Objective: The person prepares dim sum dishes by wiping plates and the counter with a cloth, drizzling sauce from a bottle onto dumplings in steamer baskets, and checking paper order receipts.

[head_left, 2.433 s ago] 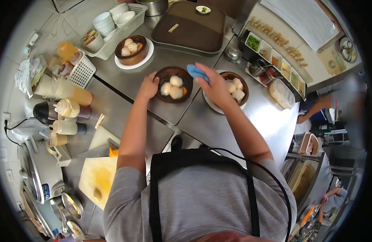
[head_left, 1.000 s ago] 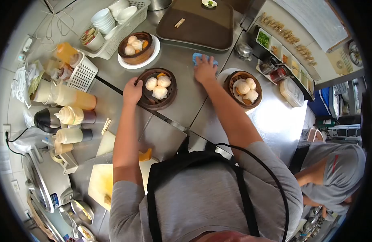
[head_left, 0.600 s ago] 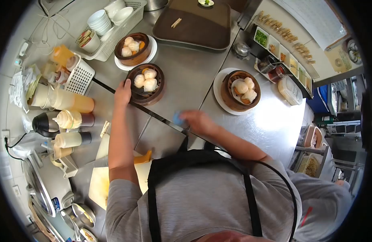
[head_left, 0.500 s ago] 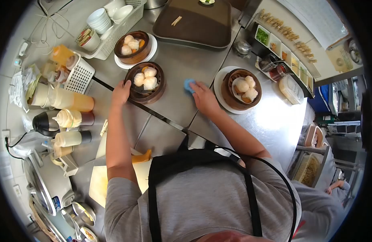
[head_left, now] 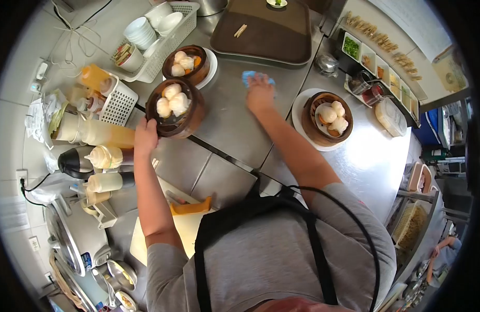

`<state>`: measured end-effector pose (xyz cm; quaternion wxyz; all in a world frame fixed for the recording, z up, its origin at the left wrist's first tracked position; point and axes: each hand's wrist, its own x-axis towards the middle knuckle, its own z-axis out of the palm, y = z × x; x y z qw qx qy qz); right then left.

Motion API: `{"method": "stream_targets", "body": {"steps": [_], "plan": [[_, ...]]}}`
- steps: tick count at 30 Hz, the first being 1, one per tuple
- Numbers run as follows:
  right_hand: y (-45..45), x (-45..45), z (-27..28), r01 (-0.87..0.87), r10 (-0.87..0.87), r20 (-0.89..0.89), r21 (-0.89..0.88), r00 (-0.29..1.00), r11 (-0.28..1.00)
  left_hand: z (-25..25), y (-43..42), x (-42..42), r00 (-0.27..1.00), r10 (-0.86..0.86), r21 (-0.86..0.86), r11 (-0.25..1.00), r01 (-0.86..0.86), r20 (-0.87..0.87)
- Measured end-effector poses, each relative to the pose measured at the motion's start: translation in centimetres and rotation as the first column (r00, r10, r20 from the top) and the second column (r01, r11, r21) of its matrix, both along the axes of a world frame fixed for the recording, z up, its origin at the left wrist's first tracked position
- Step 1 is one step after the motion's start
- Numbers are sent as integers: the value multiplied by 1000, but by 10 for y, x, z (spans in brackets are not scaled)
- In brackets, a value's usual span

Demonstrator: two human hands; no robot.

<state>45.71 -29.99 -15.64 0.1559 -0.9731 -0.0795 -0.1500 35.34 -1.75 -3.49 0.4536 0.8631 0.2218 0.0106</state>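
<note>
My left hand (head_left: 146,136) grips the near left rim of a round bamboo steamer (head_left: 192,119) that holds several pale dumplings (head_left: 172,101). This steamer looks tilted and partly overlaps a second steamer (head_left: 202,72) on a white plate (head_left: 213,65). My right hand (head_left: 260,94) presses a blue cloth (head_left: 250,77) onto the steel counter (head_left: 227,104), its fingers over the cloth. To the right of my forearm, a third steamer (head_left: 314,130) with dumplings sits on another white plate (head_left: 298,106).
A brown tray (head_left: 271,31) lies at the back with small wooden clips. Squeeze bottles (head_left: 107,157) and a white basket (head_left: 118,99) line the left. Garnish containers (head_left: 369,58) stand at the right. Near me are a cutting board (head_left: 146,234) and an orange-handled tool (head_left: 190,207).
My left hand has drawn the steamer leftward and tilted it. My right hand has slid the blue cloth farther back across the counter. The whole view has shifted slightly.
</note>
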Motion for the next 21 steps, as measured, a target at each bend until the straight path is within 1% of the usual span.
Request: {"method": "stream_targets", "body": {"steps": [2, 3, 4, 6, 8, 9, 10, 11, 12, 13, 14, 16, 17, 18, 20, 21], "plan": [[35, -6, -3, -190, 190, -60, 7, 980, 982, 7, 6, -1, 999, 35, -28, 999, -34, 35], [50, -16, 4, -359, 360, -113, 32, 926, 933, 10, 5, -1, 998, 54, -38, 998, -52, 43], [60, -32, 10, -514, 518, -157, 66, 841, 855, 15, 3, 0, 996, 72, -46, 997, -70, 51], [72, -61, -16, -715, 723, -38, 125, 690, 688, 22, -6, 0, 997, 69, -60, 996, -66, 40], [55, -94, -12, -797, 807, -4, 157, 590, 583, 25, -15, 3, 998, 69, -60, 996, -68, 14], [44, -103, -12, -673, 771, -59, 448, 634, 588, 28, -22, 3, 997, 79, -71, 994, -78, 17], [33, -110, -12, -476, 741, -128, 692, 659, 542, 30, -27, 3, 998, 62, -61, 996, -61, 12], [25, -112, -12, -227, 722, -203, 863, 661, 451, 32, -34, 3, 999, 44, -53, 998, -43, 7], [18, -107, 4, -15, 653, -191, 955, 733, 297, 32, -41, 2, 1000, 23, -46, 999, -24, -6], [9, -100, 33, 184, 571, -207, 978, 795, 97, 32, -51, 1, 1000, -12, -12, 1000, 12, -13], [2, -96, 55, 344, 483, -243, 930, 841, -131, 23, -57, 2, 999, -33, 54, 998, 34, -2], [9, -94, 77, 286, 401, -142, 901, 905, -326, 0, -70, 7, 996, -86, 188, 979, 79, 28], [12, -94, 82, 245, 350, -94, 875, 932, -418, -7, -83, 8, 998, -59, 262, 963, 62, -19], [13, -97, 75, 199, 279, -100, 914, 955, -353, -13, -94, 10, 999, -48, 225, 973, 44, 11], [17, -115, 54, 120, 137, -93, 972, 986, -201, -17, -103, 12, 992, -106, 152, 984, 94, 74], [10, -135, 66, 151, 181, -95, 933, 979, -326, -20, -106, 14, 987, -128, 128, 985, 115, 99]]}}
